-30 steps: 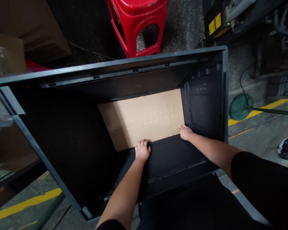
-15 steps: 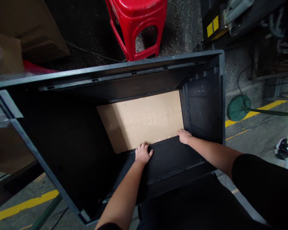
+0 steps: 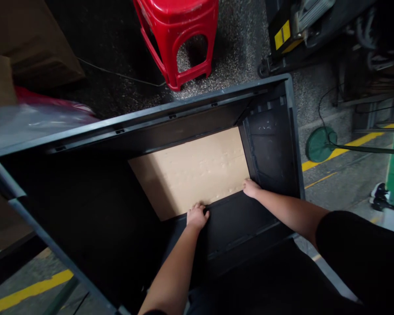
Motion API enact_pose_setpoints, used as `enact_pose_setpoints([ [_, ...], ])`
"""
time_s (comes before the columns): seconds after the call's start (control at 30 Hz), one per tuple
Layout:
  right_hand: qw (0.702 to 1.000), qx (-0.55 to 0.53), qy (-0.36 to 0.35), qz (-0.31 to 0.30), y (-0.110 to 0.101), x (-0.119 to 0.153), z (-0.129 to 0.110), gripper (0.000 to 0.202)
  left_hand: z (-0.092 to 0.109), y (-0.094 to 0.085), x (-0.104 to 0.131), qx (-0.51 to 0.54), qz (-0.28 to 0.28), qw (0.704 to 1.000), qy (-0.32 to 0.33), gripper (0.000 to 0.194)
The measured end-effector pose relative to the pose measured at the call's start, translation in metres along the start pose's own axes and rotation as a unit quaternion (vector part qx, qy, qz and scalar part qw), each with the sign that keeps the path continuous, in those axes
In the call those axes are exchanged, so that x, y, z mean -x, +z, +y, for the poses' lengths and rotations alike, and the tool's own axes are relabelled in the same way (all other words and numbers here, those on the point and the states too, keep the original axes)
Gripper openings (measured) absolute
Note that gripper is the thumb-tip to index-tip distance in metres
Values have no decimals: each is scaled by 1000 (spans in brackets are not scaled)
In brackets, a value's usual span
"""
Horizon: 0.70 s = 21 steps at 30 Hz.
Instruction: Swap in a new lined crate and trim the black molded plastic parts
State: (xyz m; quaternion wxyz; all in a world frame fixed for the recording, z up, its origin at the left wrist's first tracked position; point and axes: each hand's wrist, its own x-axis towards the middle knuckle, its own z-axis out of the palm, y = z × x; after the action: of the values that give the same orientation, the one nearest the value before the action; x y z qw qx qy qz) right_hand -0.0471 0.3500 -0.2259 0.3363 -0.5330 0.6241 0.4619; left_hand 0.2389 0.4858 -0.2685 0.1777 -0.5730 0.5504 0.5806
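Hands (image 3: 197, 216) (image 3: 251, 188) half-curled at near edge of cardboard (image 3: 197, 170)

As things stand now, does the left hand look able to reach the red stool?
Probably not: the left hand is down inside the black bin, and the bin's far wall stands before the red stool.

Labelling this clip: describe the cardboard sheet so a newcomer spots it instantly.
Find the big black crate filling the middle of the view. At its bottom lies a flat tan cardboard sheet. Its pale colour sets it apart from the black walls around it.
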Motion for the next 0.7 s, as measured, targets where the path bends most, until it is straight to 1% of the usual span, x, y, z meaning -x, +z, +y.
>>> enact_pose_setpoints([
  [0.1,992,-55,72,86,6,3,-10,47,2,7,7,6,25,1000,-9,42],
  [0.13,988,-71,91,105,8,1,-16,52,3,9,9,7,33,999,-12,42],
  [0.2,979,-104,122,124,9,-5,-27,57,3,12,11,10,44,999,-18,41],
  [0.27,971,-134,147,130,7,-16,-39,58,3,15,12,13,49,998,-22,40],
  [0.33,964,-159,168,133,3,-27,-48,55,4,17,12,16,50,998,-24,40],
  [0.43,953,-188,195,132,-5,-40,-56,50,5,19,11,19,51,998,-27,40],
  [0.57,943,-203,227,132,-12,-46,-56,48,7,20,11,19,53,998,-29,41],
  [0.7,943,-198,228,140,-7,-41,-51,50,11,21,12,23,52,998,-28,40],
])
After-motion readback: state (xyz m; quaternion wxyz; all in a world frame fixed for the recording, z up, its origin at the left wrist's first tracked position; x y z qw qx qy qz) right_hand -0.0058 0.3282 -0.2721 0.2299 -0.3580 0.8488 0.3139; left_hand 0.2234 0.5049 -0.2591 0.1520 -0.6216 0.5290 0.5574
